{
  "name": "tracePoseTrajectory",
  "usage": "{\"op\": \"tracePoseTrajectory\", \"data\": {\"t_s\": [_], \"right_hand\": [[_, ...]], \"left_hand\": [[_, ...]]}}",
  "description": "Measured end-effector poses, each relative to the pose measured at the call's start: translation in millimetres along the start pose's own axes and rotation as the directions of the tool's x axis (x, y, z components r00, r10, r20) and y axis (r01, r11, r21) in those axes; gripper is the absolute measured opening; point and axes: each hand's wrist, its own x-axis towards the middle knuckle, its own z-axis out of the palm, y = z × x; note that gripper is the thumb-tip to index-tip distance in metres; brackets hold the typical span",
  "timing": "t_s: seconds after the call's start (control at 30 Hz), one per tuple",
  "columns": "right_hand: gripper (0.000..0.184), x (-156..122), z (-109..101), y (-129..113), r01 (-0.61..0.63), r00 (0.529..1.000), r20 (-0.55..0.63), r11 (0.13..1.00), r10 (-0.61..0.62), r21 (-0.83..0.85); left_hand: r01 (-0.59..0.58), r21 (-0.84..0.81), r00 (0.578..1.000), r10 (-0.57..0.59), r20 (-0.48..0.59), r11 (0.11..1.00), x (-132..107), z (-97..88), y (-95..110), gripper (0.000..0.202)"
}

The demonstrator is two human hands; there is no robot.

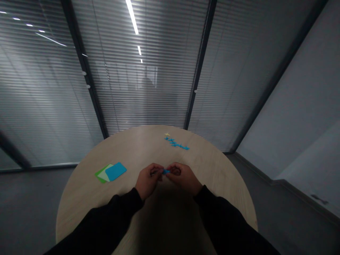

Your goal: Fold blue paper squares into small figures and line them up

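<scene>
Between my two hands is a small piece of blue folded paper [166,171], pinched at each end by fingertips. My left hand [150,180] is closed on its left end, and my right hand [183,176] grips the right end. Fingers hide most of the piece, so its exact shape cannot be made out. Beyond the hands lies a slanting line of several small pointed blue paper shapes [174,143]. One small yellow pointed shape [167,134] sits at the far end of that line.
All this is on a round wooden table [132,145]. Left of my hands, a blue sheet [116,171] overlaps a pale green sheet [103,174] and a brighter green sheet [98,175]. Behind the table stands a glass partition with blinds [148,102]; a white wall [300,117] is at right.
</scene>
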Motion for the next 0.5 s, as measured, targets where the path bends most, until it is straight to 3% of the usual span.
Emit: {"op": "tracePoseTrajectory", "data": {"t_s": [0.3,0.5], "right_hand": [[0.02,-0.1,1.7,3.2,-0.024,1.0,-0.002,0.998,0.024,0.064],[0.014,-1.7,2.9,-3.9,0.025,0.996,-0.086,0.999,-0.027,-0.03]], "left_hand": [[-0.015,-0.022,1.0,0.016,0.026,1.0,1.0,1.7,-7.2,0.02],[-0.034,0.01,0.999,0.033,0.022,0.999,0.4,3.0,-0.9,0.022]]}}
